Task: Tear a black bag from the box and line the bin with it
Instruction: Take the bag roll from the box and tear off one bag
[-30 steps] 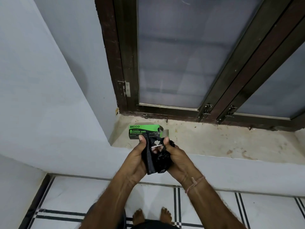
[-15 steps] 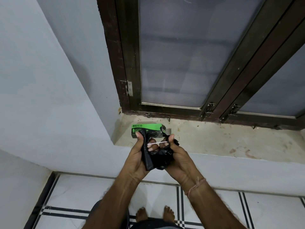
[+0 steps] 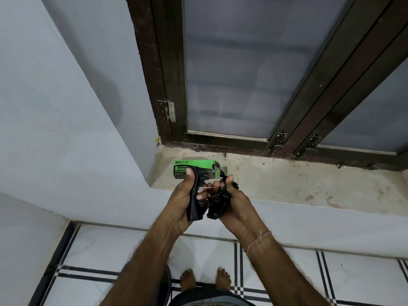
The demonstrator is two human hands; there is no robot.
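Note:
A green and black garbage bag box (image 3: 192, 167) lies on the stone window sill (image 3: 287, 184), at its left end. Just in front of it I hold a crumpled black bag (image 3: 217, 203) in both hands. My left hand (image 3: 184, 199) pinches a folded strip of it between thumb and fingers. My right hand (image 3: 234, 200) grips the bunched remainder. A thin white strand spans between the two hands. A dark curved edge low by my left forearm may be the bin (image 3: 168, 283); most of it is hidden.
A dark wooden window frame (image 3: 167, 85) with frosted panes rises behind the sill. A grey wall (image 3: 66, 129) juts out on the left. White floor tiles with black lines (image 3: 287, 272) lie below, with my bare feet (image 3: 205, 281) on them.
My hands have drawn slightly apart, so the black bag now splits into a strip on the left and a bunch on the right. The box has not moved.

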